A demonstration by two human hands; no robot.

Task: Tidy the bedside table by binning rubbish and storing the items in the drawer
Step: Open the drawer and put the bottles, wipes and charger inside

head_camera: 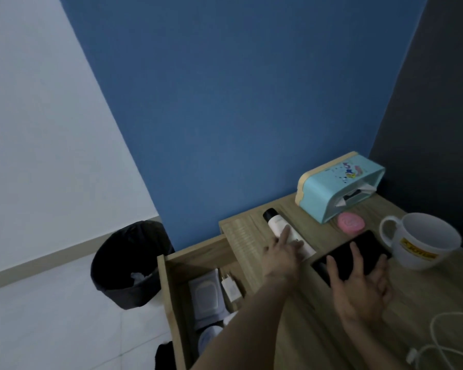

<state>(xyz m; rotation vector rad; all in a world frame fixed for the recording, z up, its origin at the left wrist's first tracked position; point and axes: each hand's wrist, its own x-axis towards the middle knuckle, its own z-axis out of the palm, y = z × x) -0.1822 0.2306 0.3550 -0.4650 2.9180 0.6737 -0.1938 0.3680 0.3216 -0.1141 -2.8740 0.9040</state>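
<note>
The white, black-capped tube [278,227], lying on the surface [318,329] at ten o'clock of the black phone [364,249], is touched by the outstretched left hand [281,253] while the right hand [358,287] is spread open over the phone; judged light and slick, it is best gripped mid-body.

**Bedroom corner in a home**

A bedside table [316,329] with an open drawer [169,289] stands against a blue wall [225,102]. It bears a tissue box [329,190], a mug [425,252] and, in the dim light, what seems a phone [372,244]. A lined bin [123,252] stands on the floor [51,329].
</note>
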